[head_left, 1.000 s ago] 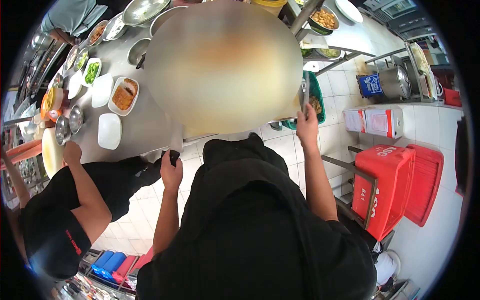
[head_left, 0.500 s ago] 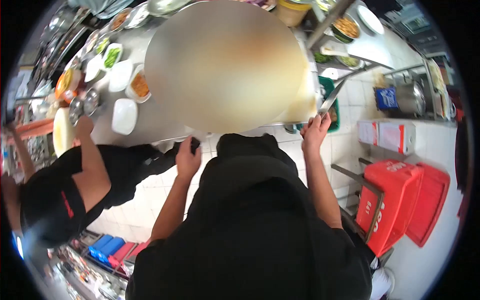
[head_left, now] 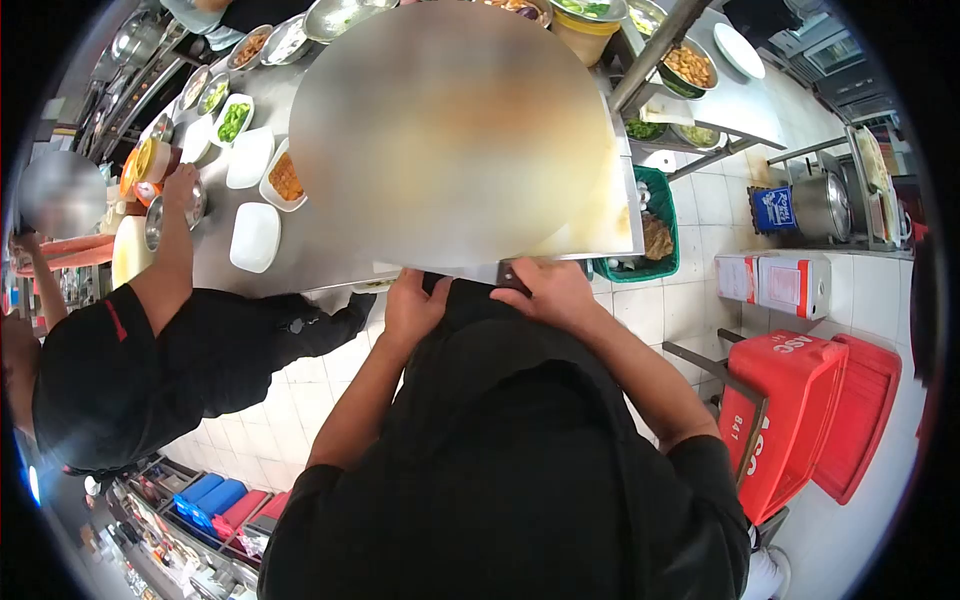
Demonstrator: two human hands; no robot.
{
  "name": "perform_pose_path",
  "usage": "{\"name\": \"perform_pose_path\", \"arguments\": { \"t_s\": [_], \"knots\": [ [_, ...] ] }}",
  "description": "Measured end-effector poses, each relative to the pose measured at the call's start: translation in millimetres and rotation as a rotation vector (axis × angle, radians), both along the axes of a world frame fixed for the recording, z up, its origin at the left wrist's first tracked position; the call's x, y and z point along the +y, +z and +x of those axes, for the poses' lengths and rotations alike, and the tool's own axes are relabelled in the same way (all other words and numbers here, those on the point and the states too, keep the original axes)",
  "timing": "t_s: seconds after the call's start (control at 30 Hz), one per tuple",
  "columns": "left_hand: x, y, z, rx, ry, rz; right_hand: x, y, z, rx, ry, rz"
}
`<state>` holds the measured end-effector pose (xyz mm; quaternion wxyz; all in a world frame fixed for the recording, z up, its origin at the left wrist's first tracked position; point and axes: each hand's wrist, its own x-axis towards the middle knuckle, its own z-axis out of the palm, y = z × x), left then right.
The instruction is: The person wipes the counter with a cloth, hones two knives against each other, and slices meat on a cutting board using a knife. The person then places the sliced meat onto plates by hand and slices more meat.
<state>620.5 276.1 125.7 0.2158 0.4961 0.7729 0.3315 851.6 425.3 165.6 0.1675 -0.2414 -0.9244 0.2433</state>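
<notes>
My right hand is closed around the dark riveted handle of a knife at the front edge of the worktop. The blade cannot be made out. To its left, my left hand is at the same edge with fingers curled and the thumb beside them; what they hold, if anything, is hidden. A big blurred patch covers the middle of the steel worktop in front of both hands. A pale, stained board shows at the patch's right side.
White dishes, one with orange food, stand at left. A co-worker reaches toward metal bowls there. A green bin is right of the worktop; a red crate stands farther right. Bowls line the back.
My right hand has moved left with the knife, from beside the green bin to near my left hand. My left hand has shifted slightly right. The co-worker's arm has moved up among the bowls.
</notes>
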Motion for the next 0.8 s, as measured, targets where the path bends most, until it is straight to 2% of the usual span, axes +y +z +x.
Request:
{"name": "perform_pose_path", "arguments": {
  "t_s": [0.07,0.17,0.23,0.3,0.37,0.4,0.43,0.5,0.6,0.67,0.7,0.73,0.8],
  "knots": [
    [2.9,8.2,0.3,-0.035,-0.019,0.015,3.4,13.1,-6.2,0.016,0.055,0.063],
    [0.3,26.0,5.5,-0.053,0.021,0.097,13.7,20.3,12.9,0.099,-0.008,0.092],
    [-4.9,36.6,6.3,-0.036,0.057,0.158,30.0,-13.5,53.5,0.034,-0.162,-0.031],
    [-13.4,27.9,1.9,-0.072,0.107,0.151,48.1,-46.2,88.7,0.017,-0.51,-0.295],
    [-19.7,14.7,-1.7,-0.082,0.133,0.159,52.5,-32.1,96.2,-0.109,-0.552,-0.245],
    [-18.7,9.6,0.3,-0.061,0.137,0.114,43.6,-28.9,83.5,-0.002,-0.463,-0.286],
    [-17.6,8.6,2.9,-0.037,0.143,0.066,31.9,-21.6,62.9,0.021,-0.317,-0.14],
    [-12.3,8.9,11.0,-0.01,0.095,0.044,13.4,5.9,23.9,-0.015,-0.028,-0.053],
    [-7.5,20.1,15.4,-0.004,0.017,0.05,15.5,12.0,17.3,-0.06,0.019,-0.024],
    [-11.3,21.7,14.1,-0.035,0.052,0.067,39.7,-26.0,56.1,-0.033,-0.212,-0.129],
    [-18.2,10.5,9.1,-0.035,0.081,0.085,56.4,-31.0,77.3,-0.065,-0.352,-0.286],
    [-22.9,3.8,5.0,-0.035,0.108,0.103,73.5,-50.2,101.6,-0.125,-0.471,-0.233],
    [-26.4,2.0,0.7,-0.022,0.119,0.065,77.1,-53.7,108.8,-0.043,-0.467,-0.228]
  ]
}}
